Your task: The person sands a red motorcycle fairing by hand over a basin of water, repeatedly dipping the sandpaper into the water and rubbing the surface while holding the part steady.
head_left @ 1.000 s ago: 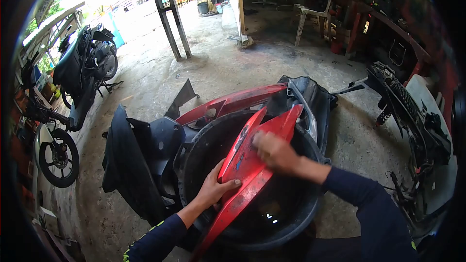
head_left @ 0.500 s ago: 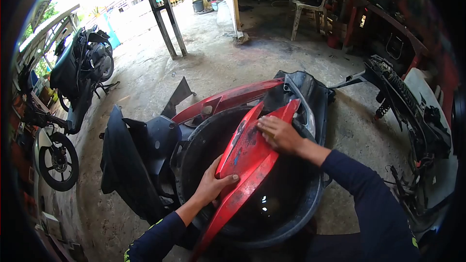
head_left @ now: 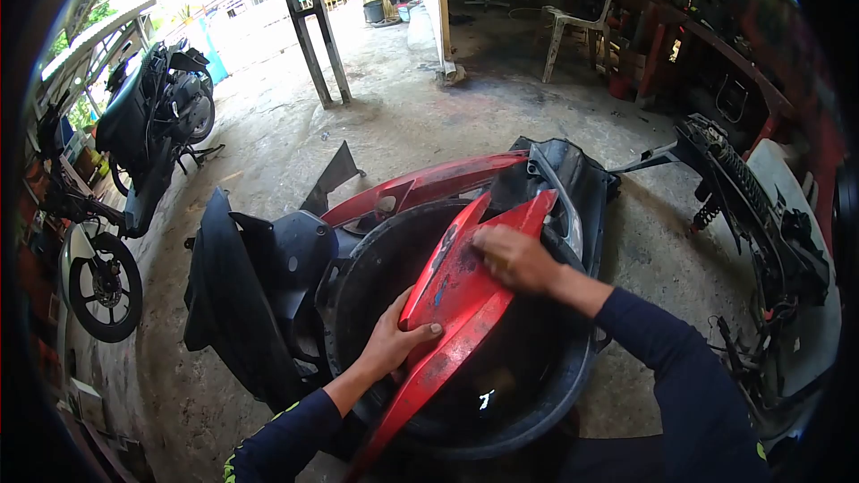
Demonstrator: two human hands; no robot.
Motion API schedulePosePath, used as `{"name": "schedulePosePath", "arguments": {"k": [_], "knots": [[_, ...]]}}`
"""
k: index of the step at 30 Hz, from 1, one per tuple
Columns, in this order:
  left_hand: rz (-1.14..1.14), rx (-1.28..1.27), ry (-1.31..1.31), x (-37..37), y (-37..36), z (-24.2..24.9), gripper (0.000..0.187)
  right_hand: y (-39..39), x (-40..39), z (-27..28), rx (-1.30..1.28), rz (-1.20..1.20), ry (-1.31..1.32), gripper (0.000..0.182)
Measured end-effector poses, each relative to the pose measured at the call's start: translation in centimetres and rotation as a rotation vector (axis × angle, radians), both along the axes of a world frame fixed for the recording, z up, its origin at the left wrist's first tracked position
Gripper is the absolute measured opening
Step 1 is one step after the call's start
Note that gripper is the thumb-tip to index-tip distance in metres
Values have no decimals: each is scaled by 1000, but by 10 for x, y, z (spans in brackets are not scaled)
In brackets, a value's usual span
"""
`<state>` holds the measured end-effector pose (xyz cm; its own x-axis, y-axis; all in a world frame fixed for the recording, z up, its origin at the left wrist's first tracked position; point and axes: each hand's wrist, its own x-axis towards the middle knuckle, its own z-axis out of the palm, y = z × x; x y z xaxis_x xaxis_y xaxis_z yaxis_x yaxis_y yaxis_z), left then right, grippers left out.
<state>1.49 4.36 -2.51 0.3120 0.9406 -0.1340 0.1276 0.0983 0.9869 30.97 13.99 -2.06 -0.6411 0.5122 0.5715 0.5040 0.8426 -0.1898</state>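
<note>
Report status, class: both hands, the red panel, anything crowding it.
Left hand grips red panel at its lower edge. Right hand pressed flat on its upper face. Panel sits over black tub; black fairing alongside left.

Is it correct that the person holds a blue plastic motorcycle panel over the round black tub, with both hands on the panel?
Not quite: the head view shows a red plastic motorcycle panel, not blue. It does lie over the round black tub, with the left hand and right hand both on it.
</note>
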Motion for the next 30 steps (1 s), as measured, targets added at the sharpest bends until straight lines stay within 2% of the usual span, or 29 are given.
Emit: {"name": "schedulePosePath", "arguments": {"k": [1,3,4,5,7,8,9,11,13,15,17,19,22,23,25,26,28,30], "knots": [[-3,-4,-2,0,-2,-1,87,7,5,1,83,-57,-21,36],[-12,6,-3,0,1,3,87,-13,-9,-8,11,-34,9,39],[-7,9,-3,-1,2,3,87,-29,-18,-18,66,14,-3,43],[-8,-6,-34,0,0,3,87,-45,-20,-2,92,100,-66,44],[-13,-17,-66,-1,0,0,86,-21,0,-3,65,117,-57,42],[-6,-6,-33,-2,3,-4,87,-1,7,-8,-70,32,1,39],[-4,1,4,-2,3,-4,87,8,7,-4,94,-85,4,33],[-9,12,-5,0,-1,0,87,-3,-1,-6,-99,-115,25,33],[-14,24,-3,-1,1,5,87,-41,-20,-9,55,26,-14,37],[-8,-9,-39,0,0,5,86,-32,-8,3,44,136,-15,35],[4,-20,-16,-1,0,3,86,3,5,-7,-164,-139,74,36],[6,-26,6,1,0,2,86,3,1,4,-129,-177,31,33],[1,29,-25,-1,0,1,86,-48,-28,7,137,151,-42,28],[-4,8,8,-1,2,3,84,-40,-23,8,136,148,-42,28],[-5,-17,37,-2,2,-1,82,-11,-1,6,-125,54,-22,32],[9,-21,20,-3,4,-7,85,2,5,-3,-77,-98,-3,37],[21,-26,-1,0,2,-8,88,0,1,-9,-2,4,-60,40],[-6,44,-26,0,2,0,89,-45,-20,-1,29,131,-79,43]]}}
